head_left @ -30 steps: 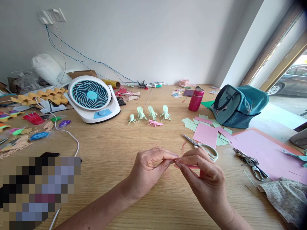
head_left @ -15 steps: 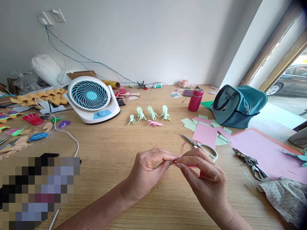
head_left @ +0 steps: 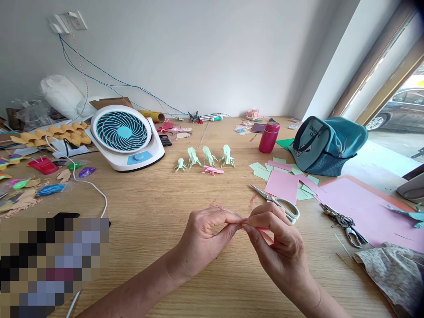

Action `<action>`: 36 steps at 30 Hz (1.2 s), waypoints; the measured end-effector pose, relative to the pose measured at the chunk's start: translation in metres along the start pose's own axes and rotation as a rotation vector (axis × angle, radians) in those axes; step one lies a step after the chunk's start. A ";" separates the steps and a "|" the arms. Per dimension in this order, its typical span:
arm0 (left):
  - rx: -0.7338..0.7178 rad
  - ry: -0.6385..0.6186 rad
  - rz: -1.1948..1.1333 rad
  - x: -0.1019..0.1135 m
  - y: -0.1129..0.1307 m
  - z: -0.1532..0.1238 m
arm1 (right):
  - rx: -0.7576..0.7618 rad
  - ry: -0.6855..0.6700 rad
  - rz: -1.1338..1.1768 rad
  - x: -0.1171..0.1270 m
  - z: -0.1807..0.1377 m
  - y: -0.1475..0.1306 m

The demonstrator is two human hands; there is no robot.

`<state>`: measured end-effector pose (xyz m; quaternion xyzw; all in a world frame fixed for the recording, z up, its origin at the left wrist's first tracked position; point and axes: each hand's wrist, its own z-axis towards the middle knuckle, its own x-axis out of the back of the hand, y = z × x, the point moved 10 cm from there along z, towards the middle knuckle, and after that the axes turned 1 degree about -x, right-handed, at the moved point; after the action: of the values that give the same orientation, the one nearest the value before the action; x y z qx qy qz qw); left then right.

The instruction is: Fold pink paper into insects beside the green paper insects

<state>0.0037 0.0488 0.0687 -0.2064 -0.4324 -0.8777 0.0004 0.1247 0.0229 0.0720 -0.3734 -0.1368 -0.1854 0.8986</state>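
Rear wall [head_left: 198, 53]: pale, plain; 1 socket plate [head_left: 78, 20] upper L. Worktop [head_left: 149, 194]: wood-grain, approx. wall-adjacent. R side: brn. frame [head_left: 367, 64], daylight beyond.

Pink paper [head_left: 267, 237], one piece, mostly hidden; full shape cannot be told. Pinched where my left fingers [head_left: 225, 215] and my right fingers [head_left: 265, 219] meet; a pink portion shows rightward, among the latter. Position: over the desk [head_left: 149, 201], near side.
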 end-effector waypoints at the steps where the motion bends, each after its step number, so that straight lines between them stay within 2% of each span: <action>1: 0.007 0.003 0.020 0.000 0.000 0.000 | -0.013 -0.009 0.008 -0.001 0.000 0.002; 6: 0.120 0.060 0.123 0.011 -0.006 0.002 | -0.121 -0.039 0.031 -0.004 -0.002 0.020; 10: 0.250 0.103 0.104 0.020 -0.019 0.002 | -0.296 -0.099 0.088 -0.012 -0.007 0.042; 17: 0.290 0.048 -0.005 0.012 -0.030 0.001 | -0.519 -0.168 0.292 -0.027 -0.022 0.065; 29: 0.393 0.037 -0.120 0.007 -0.043 -0.002 | -0.609 -0.244 0.388 -0.042 -0.035 0.072; 36: 0.451 0.175 -0.240 0.025 -0.066 -0.001 | -0.618 -0.232 0.362 -0.043 -0.040 0.089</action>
<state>-0.0315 0.0935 0.0276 -0.0716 -0.6367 -0.7676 -0.0201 0.1294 0.0616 -0.0272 -0.6636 -0.1071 -0.0127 0.7403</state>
